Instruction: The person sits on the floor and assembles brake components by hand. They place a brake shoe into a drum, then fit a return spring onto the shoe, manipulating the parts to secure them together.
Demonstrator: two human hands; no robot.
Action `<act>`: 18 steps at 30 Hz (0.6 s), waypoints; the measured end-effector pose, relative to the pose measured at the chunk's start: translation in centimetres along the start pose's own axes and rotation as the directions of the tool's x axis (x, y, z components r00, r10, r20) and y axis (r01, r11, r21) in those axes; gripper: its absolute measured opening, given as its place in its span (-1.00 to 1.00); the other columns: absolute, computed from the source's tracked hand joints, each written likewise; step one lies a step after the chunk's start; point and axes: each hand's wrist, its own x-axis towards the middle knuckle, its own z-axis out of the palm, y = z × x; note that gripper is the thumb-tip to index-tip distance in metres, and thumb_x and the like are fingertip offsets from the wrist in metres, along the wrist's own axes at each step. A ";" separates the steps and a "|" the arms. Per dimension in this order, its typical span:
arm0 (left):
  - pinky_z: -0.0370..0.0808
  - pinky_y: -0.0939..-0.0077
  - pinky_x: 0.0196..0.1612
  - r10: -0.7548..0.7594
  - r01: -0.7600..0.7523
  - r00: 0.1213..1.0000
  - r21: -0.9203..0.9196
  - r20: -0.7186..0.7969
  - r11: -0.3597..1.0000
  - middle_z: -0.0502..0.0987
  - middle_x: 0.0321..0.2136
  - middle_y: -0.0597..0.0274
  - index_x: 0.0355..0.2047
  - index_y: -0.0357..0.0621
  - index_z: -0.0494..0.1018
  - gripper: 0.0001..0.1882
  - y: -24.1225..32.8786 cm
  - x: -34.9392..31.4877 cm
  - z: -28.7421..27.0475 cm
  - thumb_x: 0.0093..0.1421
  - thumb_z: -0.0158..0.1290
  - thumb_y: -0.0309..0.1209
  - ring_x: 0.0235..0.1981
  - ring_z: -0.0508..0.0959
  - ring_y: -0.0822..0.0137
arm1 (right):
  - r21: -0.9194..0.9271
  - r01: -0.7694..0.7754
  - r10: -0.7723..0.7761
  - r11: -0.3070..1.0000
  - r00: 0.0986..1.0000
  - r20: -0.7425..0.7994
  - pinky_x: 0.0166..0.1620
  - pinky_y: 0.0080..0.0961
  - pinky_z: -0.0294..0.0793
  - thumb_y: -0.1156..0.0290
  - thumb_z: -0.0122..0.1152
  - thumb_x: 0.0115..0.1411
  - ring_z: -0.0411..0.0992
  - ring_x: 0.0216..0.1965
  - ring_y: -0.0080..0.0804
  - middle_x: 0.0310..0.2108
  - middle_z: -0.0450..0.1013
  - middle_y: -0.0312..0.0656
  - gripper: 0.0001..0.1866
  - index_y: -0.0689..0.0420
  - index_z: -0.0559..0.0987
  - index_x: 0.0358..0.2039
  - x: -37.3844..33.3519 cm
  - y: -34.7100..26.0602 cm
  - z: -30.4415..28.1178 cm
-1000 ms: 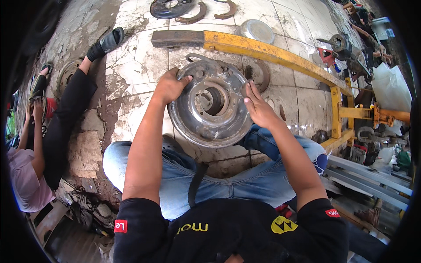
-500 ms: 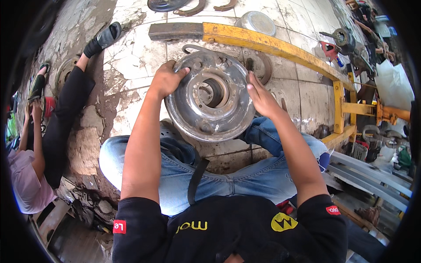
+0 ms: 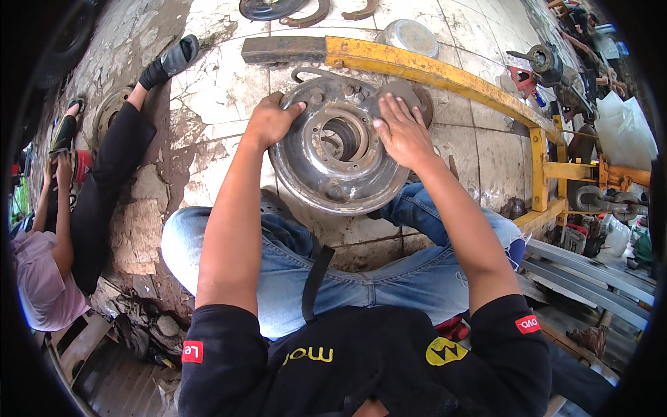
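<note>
A round, worn grey metal brake drum (image 3: 333, 187) with a wide centre hole is tilted up in front of me, above my crossed legs. My left hand (image 3: 272, 119) is closed on its upper-left rim, thumb on the face and the other fingers behind. On the upper-right part, my right hand (image 3: 406, 135) lies with fingers nearly straight, pressing a thin dark-grey piece like sandpaper (image 3: 401, 90) against the drum. The palm hides part of that piece. Bolt heads (image 3: 349, 91) stand out near the drum's top.
Beyond the drum a yellow steel frame (image 3: 424, 69) crosses the tiled floor. Curved brake shoes (image 3: 309, 15), a dark round plate (image 3: 267, 7) and a silver round pan (image 3: 408, 38) lie farther off. Left, another person's leg (image 3: 114, 181) stretches along the floor. Metal rails (image 3: 590, 278) run at right.
My right hand has moved from the drum's right edge onto its upper-right face, and the dark piece now lies flat under its fingers. The left hand keeps its hold; the drum has shifted slightly.
</note>
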 end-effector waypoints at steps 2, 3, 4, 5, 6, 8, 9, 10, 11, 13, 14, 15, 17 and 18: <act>0.42 0.28 0.08 0.014 -0.015 0.998 -0.016 -0.064 1.000 0.52 -0.07 -0.29 0.01 -0.43 0.44 -0.40 -1.1 0.4 0.8 0.15 0.14 -0.12 -0.02 0.55 -0.03 | 0.147 -0.052 0.068 0.988 0.992 -0.108 0.39 -0.21 -0.04 -0.07 -0.34 0.40 -0.05 0.41 -0.13 0.39 -0.03 0.03 -0.31 0.12 0.11 0.36 0.3 -0.1 1.2; 0.42 0.30 0.10 0.005 -0.005 1.000 -0.017 -0.002 1.000 0.50 -0.03 -0.30 0.07 -0.46 0.37 -0.34 -0.6 0.3 0.5 0.16 0.14 -0.11 0.01 0.54 -0.02 | 0.221 -0.074 0.110 0.972 0.982 -0.153 0.37 -0.24 0.03 -0.03 -0.25 0.40 0.03 0.38 -0.11 0.36 0.05 0.08 -0.34 0.14 0.14 0.35 0.4 -0.1 1.4; 0.41 0.32 0.12 -0.011 0.012 0.998 -0.019 0.054 1.000 0.47 0.01 -0.32 0.12 -0.50 0.30 -0.28 0.1 -0.2 -0.2 0.17 0.14 -0.10 0.04 0.52 -0.01 | 0.349 -0.117 0.169 0.930 0.978 -0.125 0.34 -0.26 0.10 0.05 -0.17 0.38 0.11 0.33 -0.06 0.30 0.13 0.11 -0.39 0.16 0.21 0.31 0.3 -0.3 0.9; 0.41 0.34 0.13 -0.025 0.027 0.994 -0.020 0.111 0.999 0.44 0.05 -0.33 0.18 -0.53 0.23 -0.22 0.4 -0.6 -0.6 0.18 0.13 -0.09 0.07 0.50 0.00 | 0.468 -0.160 0.225 0.869 0.970 -0.087 0.30 -0.28 0.17 0.13 -0.09 0.35 0.19 0.28 -0.02 0.24 0.22 0.14 -0.43 0.17 0.28 0.27 0.1 0.0 0.0; 0.40 0.35 0.14 -0.023 0.024 0.995 -0.015 0.101 1.000 0.44 0.05 -0.34 0.18 -0.53 0.23 -0.22 0.4 -0.6 -0.5 0.18 0.14 -0.09 0.08 0.50 0.00 | 0.576 -0.205 0.283 0.792 0.958 -0.047 0.27 -0.30 0.24 0.21 -0.01 0.33 0.27 0.23 0.02 0.19 0.31 0.17 -0.48 0.19 0.34 0.23 -0.2 0.4 -0.8; 0.39 0.35 0.15 -0.017 0.018 0.996 -0.004 0.083 1.000 0.42 0.06 -0.35 0.18 -0.53 0.23 -0.22 0.2 -0.5 -0.3 0.17 0.14 -0.10 0.09 0.48 0.00 | 0.597 -0.226 0.351 0.769 0.931 -0.099 0.21 -0.27 0.31 0.30 0.04 0.27 0.36 0.14 0.07 0.09 0.40 0.15 -0.54 0.19 0.43 0.16 -0.2 1.9 -0.7; 0.38 0.36 0.16 -0.017 0.016 0.997 0.004 0.072 1.000 0.42 0.06 -0.36 0.18 -0.53 0.23 -0.22 0.1 -0.5 -0.3 0.17 0.14 -0.10 0.10 0.47 -0.01 | 0.611 -0.234 0.383 0.756 0.916 -0.123 0.18 -0.26 0.35 0.35 0.07 0.25 0.40 0.09 0.09 0.04 0.44 0.14 -0.57 0.18 0.47 0.12 -0.1 1.7 -1.1; 0.38 0.35 0.15 -0.010 0.009 0.998 0.018 0.061 1.000 0.42 0.05 -0.36 0.18 -0.53 0.24 -0.23 0.1 -0.4 -0.2 0.17 0.14 -0.10 0.09 0.48 -0.01 | 0.613 -0.202 0.365 0.764 0.918 -0.152 0.19 -0.27 0.34 0.36 0.07 0.24 0.39 0.11 0.04 0.09 0.42 0.11 -0.62 0.13 0.54 0.06 -0.8 0.9 -1.5; 0.39 0.35 0.15 -0.004 0.002 0.999 0.031 0.050 1.000 0.43 0.05 -0.36 0.17 -0.52 0.25 -0.23 0.2 -0.4 -0.2 0.17 0.15 -0.10 0.09 0.49 -0.01 | 0.545 -0.070 0.217 0.835 0.953 -0.210 0.19 -0.27 0.34 0.37 0.07 0.23 0.38 0.12 0.03 0.11 0.40 0.09 -0.64 0.12 0.55 0.04 -1.2 0.6 -1.3; 0.40 0.34 0.14 0.008 -0.010 0.999 0.039 0.045 0.999 0.45 0.03 -0.36 0.15 -0.51 0.28 -0.25 0.0 -0.1 0.0 0.17 0.15 -0.10 0.06 0.50 -0.01 | 0.382 0.202 -0.093 0.902 0.954 -0.284 0.19 -0.27 0.34 0.39 0.07 0.23 0.36 0.14 0.01 0.15 0.38 0.05 -0.67 0.10 0.57 0.00 -1.9 0.4 -0.9; 0.40 0.33 0.13 0.012 -0.013 0.999 0.033 0.048 0.999 0.45 0.02 -0.36 0.14 -0.51 0.29 -0.27 -0.5 0.3 0.2 0.17 0.14 -0.10 0.05 0.51 -0.01 | 0.285 0.199 -0.152 0.937 0.972 -0.180 0.23 -0.20 0.28 0.39 0.09 0.20 0.27 0.22 -0.02 0.24 0.29 -0.02 -0.62 0.10 0.53 0.04 -2.1 0.3 -0.8; 0.41 0.33 0.12 0.013 -0.014 0.999 0.025 0.048 1.000 0.46 0.01 -0.36 0.13 -0.51 0.30 -0.28 -0.9 0.5 0.3 0.17 0.14 -0.11 0.04 0.52 -0.02 | 0.244 0.161 -0.135 0.956 0.984 -0.120 0.25 -0.17 0.24 0.33 0.07 0.23 0.23 0.25 -0.02 0.27 0.25 -0.04 -0.59 0.09 0.50 0.08 -2.0 -0.1 -1.4; 0.36 0.31 0.16 -0.001 -0.001 0.999 0.028 0.040 1.000 0.46 0.02 -0.32 0.10 -0.48 0.34 -0.28 -1.0 0.4 0.3 0.15 0.13 -0.07 0.09 0.48 -0.04 | 0.156 0.092 -0.093 0.983 0.996 -0.002 0.30 -0.09 0.14 0.21 0.03 0.27 0.13 0.31 -0.01 0.31 0.19 -0.07 -0.52 0.08 0.43 0.17 -1.6 -1.3 -3.1; 0.34 0.31 0.18 -0.004 0.003 0.999 0.031 0.039 1.000 0.46 0.03 -0.29 0.09 -0.47 0.36 -0.28 -1.0 0.4 0.5 0.14 0.13 -0.05 0.11 0.46 -0.05 | 0.109 0.096 -0.097 0.989 0.995 0.008 0.32 -0.08 0.08 0.12 -0.05 0.30 0.08 0.34 -0.02 0.33 0.15 -0.06 -0.47 0.09 0.37 0.21 -1.4 -1.4 -2.9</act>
